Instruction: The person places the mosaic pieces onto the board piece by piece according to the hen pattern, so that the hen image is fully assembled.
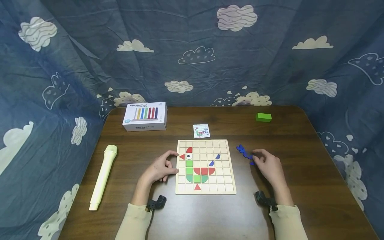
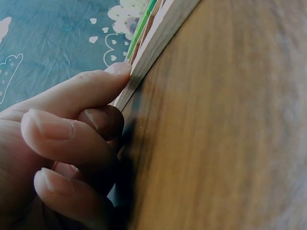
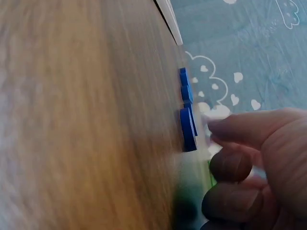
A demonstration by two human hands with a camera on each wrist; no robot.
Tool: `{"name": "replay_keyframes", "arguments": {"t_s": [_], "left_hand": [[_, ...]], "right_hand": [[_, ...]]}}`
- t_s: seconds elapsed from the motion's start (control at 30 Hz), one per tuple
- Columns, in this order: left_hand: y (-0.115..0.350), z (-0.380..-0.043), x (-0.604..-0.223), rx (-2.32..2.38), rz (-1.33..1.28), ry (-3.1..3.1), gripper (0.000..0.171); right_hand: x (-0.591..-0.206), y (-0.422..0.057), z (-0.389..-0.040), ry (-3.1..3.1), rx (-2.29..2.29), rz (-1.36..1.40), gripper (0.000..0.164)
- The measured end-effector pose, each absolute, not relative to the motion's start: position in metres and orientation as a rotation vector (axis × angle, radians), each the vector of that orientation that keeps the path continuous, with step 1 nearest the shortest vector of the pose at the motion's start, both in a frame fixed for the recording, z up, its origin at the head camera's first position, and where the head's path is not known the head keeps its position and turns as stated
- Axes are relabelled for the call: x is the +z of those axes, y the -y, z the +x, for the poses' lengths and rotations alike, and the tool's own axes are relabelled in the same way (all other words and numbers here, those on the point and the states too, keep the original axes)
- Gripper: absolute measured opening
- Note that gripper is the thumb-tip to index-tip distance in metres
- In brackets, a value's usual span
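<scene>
A square wooden grid board (image 1: 221, 188) lies on the table, bearing red, green and blue flat pieces and a round eye piece (image 1: 189, 156). My left hand (image 1: 158, 169) touches the board's left edge with thumb and index finger apart, the other fingers bent. In the left wrist view, a fingertip meets the board's side (image 2: 148, 57). My right hand (image 1: 270, 165) is over the table right of the board, index fingertip beside several loose blue pieces (image 1: 241, 149). In the right wrist view, the fingertips are close to a blue piece (image 3: 187, 129); no piece is visible between them.
A small picture card (image 1: 201, 131) lies just behind the board. At the back left stands a white box (image 1: 145, 116) with an abacus picture. A green block (image 1: 263, 117) sits at the back right, and a cream microphone-shaped object (image 1: 103, 177) lies at the left.
</scene>
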State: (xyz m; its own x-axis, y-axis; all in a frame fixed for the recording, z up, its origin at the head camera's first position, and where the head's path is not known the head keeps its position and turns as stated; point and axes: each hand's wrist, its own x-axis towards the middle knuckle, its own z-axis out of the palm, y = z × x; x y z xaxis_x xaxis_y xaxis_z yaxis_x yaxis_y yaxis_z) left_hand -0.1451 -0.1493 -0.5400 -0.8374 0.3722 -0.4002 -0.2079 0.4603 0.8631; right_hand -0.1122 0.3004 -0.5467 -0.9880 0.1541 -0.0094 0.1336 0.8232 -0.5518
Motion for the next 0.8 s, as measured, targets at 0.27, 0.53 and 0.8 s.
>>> {"name": "replay_keyframes", "arguments": {"t_s": [0.27, 0.53, 0.8], "left_hand": [[0.150, -0.145, -0.539, 1.390, 0.135, -2.168, 0.061], [0.149, -0.145, -0.539, 1.381, 0.141, -2.176, 0.061], [0.149, -0.145, -0.539, 1.377, 0.140, -2.180, 0.061]], "right_hand": [[-0.542, -0.293, -0.117, 3.030, 0.800, -0.337, 0.044], [-0.544, -0.292, -0.118, 3.031, 0.761, -0.331, 0.040], [-0.538, -0.284, -0.115, 2.958, 0.767, -0.258, 0.040]]}}
